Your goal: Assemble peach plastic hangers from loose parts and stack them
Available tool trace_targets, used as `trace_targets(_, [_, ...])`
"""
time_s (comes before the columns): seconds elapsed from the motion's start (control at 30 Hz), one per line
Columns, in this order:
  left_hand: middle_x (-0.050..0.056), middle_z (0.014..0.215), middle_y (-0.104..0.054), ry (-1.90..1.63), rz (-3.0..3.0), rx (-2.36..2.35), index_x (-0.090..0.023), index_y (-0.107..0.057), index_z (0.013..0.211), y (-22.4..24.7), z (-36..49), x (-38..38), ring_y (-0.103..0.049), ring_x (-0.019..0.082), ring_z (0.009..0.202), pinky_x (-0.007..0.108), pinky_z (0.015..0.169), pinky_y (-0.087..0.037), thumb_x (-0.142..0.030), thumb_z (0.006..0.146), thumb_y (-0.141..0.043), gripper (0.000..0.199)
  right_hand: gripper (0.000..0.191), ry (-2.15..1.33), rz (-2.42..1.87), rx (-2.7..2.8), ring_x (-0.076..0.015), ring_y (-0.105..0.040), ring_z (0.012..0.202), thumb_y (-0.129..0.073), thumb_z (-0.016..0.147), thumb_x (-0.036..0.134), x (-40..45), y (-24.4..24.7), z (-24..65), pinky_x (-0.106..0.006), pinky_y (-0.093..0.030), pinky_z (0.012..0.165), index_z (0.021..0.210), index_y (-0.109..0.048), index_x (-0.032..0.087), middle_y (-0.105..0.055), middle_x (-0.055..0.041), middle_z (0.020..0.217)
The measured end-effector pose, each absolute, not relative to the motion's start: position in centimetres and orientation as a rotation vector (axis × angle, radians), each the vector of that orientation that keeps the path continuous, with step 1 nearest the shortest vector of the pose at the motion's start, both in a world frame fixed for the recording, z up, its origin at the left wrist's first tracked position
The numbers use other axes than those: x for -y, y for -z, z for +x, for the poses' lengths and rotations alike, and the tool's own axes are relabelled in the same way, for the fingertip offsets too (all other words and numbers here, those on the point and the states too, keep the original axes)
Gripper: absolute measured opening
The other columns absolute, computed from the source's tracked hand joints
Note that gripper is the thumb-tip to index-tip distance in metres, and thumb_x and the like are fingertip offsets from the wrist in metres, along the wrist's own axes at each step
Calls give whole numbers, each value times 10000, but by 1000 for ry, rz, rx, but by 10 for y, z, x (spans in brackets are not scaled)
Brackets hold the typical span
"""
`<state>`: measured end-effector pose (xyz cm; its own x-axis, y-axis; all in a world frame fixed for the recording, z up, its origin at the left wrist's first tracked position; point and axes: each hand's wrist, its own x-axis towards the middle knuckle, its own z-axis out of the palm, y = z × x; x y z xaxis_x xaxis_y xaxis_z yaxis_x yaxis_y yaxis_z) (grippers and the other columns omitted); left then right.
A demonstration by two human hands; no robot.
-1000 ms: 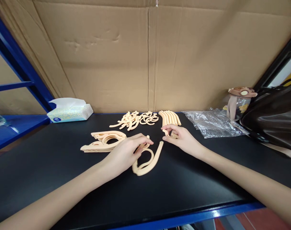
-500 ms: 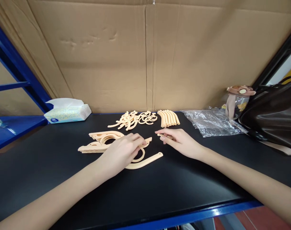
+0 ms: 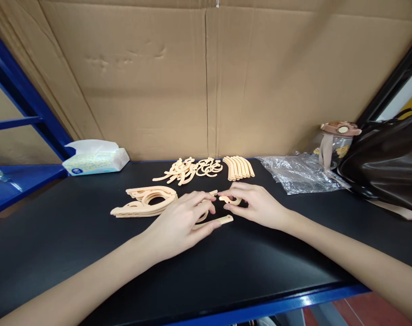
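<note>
Under the left grip (image 3: 183, 219): beige frame (image 3: 225, 220), held by spread fingers!
Right grip (image 3: 248, 201): pinching small curved piece (image 3: 233, 201), apparently unjoined.
Left of both: stack (image 3: 134, 210), seemingly done.
Beyond both: loose parts (image 3: 183, 171), apparently unused.

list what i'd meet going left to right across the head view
Soft tissue pack, stacked cream hanger-like frames, left hand, small cream curved piece, right hand, clear plastic bag, lidded drinking bottle, dark leather-look bag.

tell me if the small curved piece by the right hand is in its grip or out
In: the right hand has the small curved piece between thumb and fingers, its tip poking out.
</note>
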<state>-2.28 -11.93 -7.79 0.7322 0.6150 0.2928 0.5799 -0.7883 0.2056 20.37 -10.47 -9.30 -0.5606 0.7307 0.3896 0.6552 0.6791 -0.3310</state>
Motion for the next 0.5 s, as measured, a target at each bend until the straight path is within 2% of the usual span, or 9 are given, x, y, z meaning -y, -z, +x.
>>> trace_targets(0.13, [74, 1267, -486, -444, 2810, -912, -209, -529, 951, 83, -20, 122, -418, 248, 1216, 392, 987, -391, -374, 875, -527, 182, 290, -186, -1111, 2392, -147, -568, 802, -496, 905, 335, 105, 91, 205, -246, -424, 672, 1173, -591, 274, -620, -20, 912])
trace_targets(0.27, [69, 1304, -465, -380, 2782, -893, -207, -495, 887, 89, -21, 118, -303, 228, 1314, 400, 1043, -339, -290, 928, -431, 113, 276, -211, -1151, 2419, -154, -590, 802, -382, 955, 327, 106, 88, 206, -259, -422, 695, 1049, -619, 221, -643, -23, 890])
trace_targets(0.4, [77, 1290, -477, -420, 2723, -945, -209, -431, 845, 88, -22, 117, -276, 212, 1332, 414, 1052, -322, -280, 953, -372, 142, 331, -234, -1226, 2471, -151, -591, 717, -301, 969, 275, 106, 82, 209, -261, -403, 676, 871, -606, 191, -635, -24, 783])
trace_targets(0.5, [89, 1201, -518, -451, 2656, -965, -212, -393, 820, 85, -22, 117, -335, 195, 1300, 394, 1019, -360, -277, 960, -355, 158, 319, -247, -1257, 2492, -138, -560, 648, -295, 961, 261, 107, 79, 210, -256, -382, 646, 790, -553, 184, -593, -10, 702])
